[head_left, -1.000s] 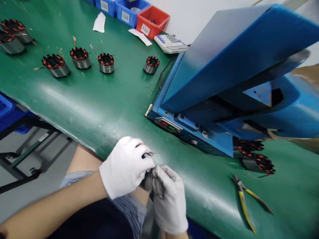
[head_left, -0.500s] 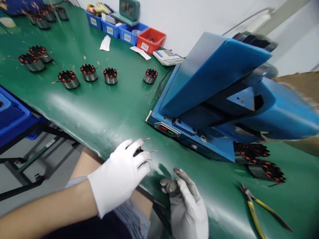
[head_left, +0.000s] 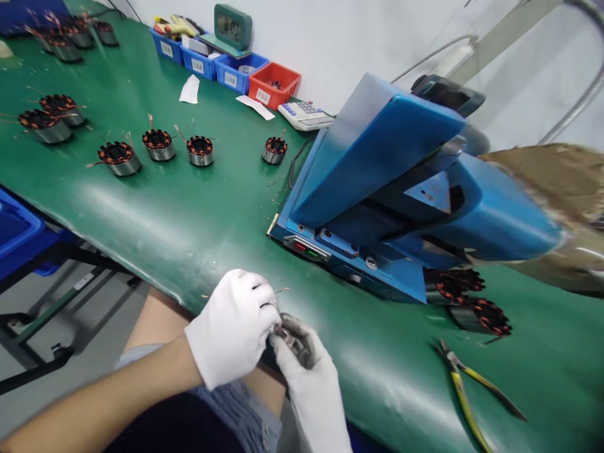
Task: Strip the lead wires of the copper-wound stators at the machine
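Two gloved hands met low over the near edge of the green bench (head_left: 221, 220), fingertips together. The left hand (head_left: 238, 330) was curled, palm down, over a coil ring whose body the glove almost wholly hid; it appeared to be grasping that ring, since thin wires (head_left: 283, 290) poked out past its fingers and another end showed on its far side. The right hand (head_left: 287, 336), grey at the fingertips, had thumb and fingers bent inward against the left fingers, just beside the ring; whether a wire was pinched there I could not tell. The step in hand looked like fingertip work on the ring's wire ends, with the left hand steadying and the right one working. As I judged it, the next move called for a firm left grip and a careful right pinch on one strand, without bending its neighbours. To the right of the right hand lay yellow-handled pliers (head_left: 453, 360), jaws apart and untouched. Beyond both hands stood a blue machine (head_left: 372, 145), with more rings (head_left: 479, 316) near its right end. Farther out, ahead and left of the left hand, finished-looking rings (head_left: 201, 151) sat upright, wires sticking up.
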A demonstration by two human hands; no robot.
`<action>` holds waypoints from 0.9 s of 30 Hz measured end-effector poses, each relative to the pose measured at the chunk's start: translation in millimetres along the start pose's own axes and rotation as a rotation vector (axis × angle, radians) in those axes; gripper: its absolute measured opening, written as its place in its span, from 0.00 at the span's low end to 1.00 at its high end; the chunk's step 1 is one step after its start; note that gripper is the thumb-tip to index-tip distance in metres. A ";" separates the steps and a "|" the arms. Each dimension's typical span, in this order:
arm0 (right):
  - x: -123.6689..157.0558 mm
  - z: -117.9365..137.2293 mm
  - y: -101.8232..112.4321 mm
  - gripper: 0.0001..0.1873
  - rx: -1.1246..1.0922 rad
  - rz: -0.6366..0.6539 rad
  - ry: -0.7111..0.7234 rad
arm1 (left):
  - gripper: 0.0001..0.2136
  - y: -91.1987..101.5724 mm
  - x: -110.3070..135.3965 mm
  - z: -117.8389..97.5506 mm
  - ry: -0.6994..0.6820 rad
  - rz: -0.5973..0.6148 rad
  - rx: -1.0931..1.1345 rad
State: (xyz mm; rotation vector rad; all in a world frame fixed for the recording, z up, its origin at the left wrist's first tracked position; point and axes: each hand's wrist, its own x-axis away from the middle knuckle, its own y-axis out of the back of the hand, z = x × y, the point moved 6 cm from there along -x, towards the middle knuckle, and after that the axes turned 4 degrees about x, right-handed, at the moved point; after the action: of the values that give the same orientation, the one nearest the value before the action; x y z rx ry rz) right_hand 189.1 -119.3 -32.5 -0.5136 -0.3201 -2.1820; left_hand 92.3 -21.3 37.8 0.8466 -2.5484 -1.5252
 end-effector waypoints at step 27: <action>-1.1 12.7 -13.8 0.21 -0.024 0.310 -0.264 | 0.07 -1.5 -0.1 5.6 0.015 -0.114 0.118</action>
State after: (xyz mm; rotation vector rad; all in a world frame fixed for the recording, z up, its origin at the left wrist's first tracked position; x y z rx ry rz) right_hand 181.9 -105.2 -22.5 -0.8116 -0.3320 -1.8216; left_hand 91.3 -17.4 33.7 1.0291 -2.6440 -1.4013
